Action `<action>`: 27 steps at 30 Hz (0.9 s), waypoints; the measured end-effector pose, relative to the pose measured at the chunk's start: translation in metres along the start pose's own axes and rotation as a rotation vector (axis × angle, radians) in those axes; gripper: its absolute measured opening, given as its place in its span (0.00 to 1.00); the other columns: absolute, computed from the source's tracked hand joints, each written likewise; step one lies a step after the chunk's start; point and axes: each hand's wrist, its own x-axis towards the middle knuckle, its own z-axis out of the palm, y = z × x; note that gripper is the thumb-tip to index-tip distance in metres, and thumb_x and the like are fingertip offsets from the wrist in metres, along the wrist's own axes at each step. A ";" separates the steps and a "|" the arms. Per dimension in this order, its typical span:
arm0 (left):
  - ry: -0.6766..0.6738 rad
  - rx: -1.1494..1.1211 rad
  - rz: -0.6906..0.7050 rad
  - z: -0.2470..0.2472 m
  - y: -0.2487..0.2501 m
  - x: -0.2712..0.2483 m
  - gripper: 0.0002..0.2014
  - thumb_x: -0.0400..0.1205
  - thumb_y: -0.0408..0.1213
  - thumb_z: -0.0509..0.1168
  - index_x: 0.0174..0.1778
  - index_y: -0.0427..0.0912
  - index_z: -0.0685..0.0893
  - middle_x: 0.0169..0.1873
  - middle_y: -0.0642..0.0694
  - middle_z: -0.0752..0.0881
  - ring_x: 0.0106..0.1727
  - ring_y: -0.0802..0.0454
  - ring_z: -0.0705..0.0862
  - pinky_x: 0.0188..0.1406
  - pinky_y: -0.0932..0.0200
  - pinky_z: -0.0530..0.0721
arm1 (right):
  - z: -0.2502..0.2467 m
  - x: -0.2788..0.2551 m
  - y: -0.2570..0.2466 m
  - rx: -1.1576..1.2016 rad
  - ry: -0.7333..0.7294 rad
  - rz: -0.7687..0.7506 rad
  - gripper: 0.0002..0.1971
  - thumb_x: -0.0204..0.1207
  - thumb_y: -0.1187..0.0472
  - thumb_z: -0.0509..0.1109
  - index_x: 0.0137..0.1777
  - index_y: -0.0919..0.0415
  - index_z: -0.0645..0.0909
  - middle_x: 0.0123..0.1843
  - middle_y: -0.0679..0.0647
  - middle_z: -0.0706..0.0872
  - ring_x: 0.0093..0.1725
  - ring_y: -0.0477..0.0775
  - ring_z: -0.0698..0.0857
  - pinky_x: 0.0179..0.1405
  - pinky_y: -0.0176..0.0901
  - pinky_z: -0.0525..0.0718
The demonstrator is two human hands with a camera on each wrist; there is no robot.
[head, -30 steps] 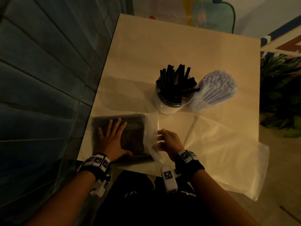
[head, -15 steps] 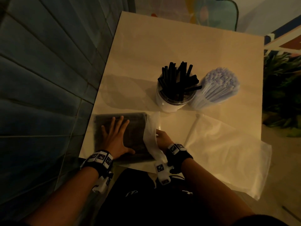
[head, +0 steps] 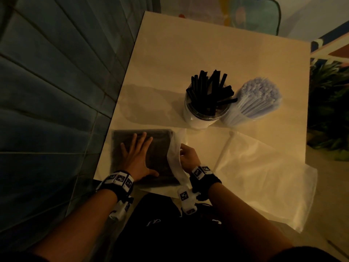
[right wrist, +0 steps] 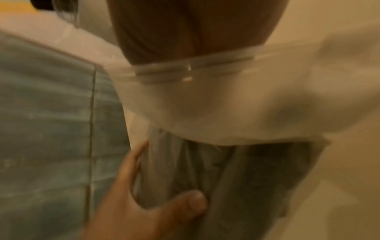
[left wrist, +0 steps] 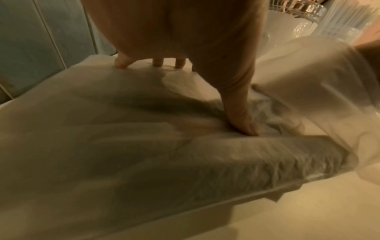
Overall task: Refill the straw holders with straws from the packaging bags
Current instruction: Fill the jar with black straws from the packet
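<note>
Left hand [head: 136, 156] flat on the bag of black straws [head: 160, 148], fingers straight and spread, thumb [left wrist: 244, 120] pressing into the plastic near the bag's open end. Palm down, no curl round anything.

Right hand [head: 188, 157] just right of the left, at the bag's mouth [head: 175, 154]. Pale plastic of the mouth draped over the fingers; zip strip [right wrist: 193, 68] across the front of the hand in the right wrist view. Fingers hidden by the plastic, so whether spread, curled or pinching cannot be told.

Bag lying flat on the near left corner of the tabletop [head: 207, 53], under the left hand, closed end towards the wall [head: 56, 91], open end towards the right hand.

Beyond the right hand, well apart from it: holder [head: 204, 114] standing upright, black straws [head: 209, 91] sticking out of it at mixed angles. Touching its right side, a leaning bundle of pale straws [head: 255, 99] in clear wrap.

Right of the right hand, an empty bag [head: 264, 176], flat, near corner hanging past the tabletop edge. One white straw [head: 224, 150] lying along that bag's left edge, between the right hand and the bag.

Left of the left hand, the blue tiled wall. Far right, past the tabletop, green leaves [head: 330, 110].
</note>
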 end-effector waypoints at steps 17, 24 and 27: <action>0.000 -0.002 0.019 0.004 0.008 0.004 0.69 0.56 0.69 0.78 0.86 0.56 0.41 0.84 0.56 0.31 0.84 0.48 0.29 0.77 0.22 0.36 | -0.018 -0.004 0.015 0.064 0.005 -0.001 0.05 0.77 0.65 0.74 0.52 0.61 0.86 0.48 0.52 0.87 0.51 0.51 0.84 0.54 0.48 0.82; 0.003 -0.026 0.029 0.005 0.007 0.004 0.69 0.56 0.69 0.78 0.86 0.57 0.42 0.84 0.58 0.30 0.84 0.49 0.28 0.77 0.21 0.36 | -0.042 -0.007 0.028 0.325 0.132 0.106 0.08 0.73 0.66 0.79 0.50 0.62 0.87 0.43 0.55 0.88 0.43 0.54 0.86 0.45 0.49 0.86; -0.001 -0.020 0.031 0.005 0.007 0.005 0.69 0.56 0.70 0.78 0.86 0.57 0.40 0.83 0.58 0.29 0.83 0.49 0.26 0.77 0.21 0.35 | -0.052 -0.017 0.038 0.769 0.184 0.221 0.16 0.74 0.68 0.77 0.59 0.64 0.79 0.46 0.62 0.87 0.44 0.60 0.86 0.46 0.52 0.85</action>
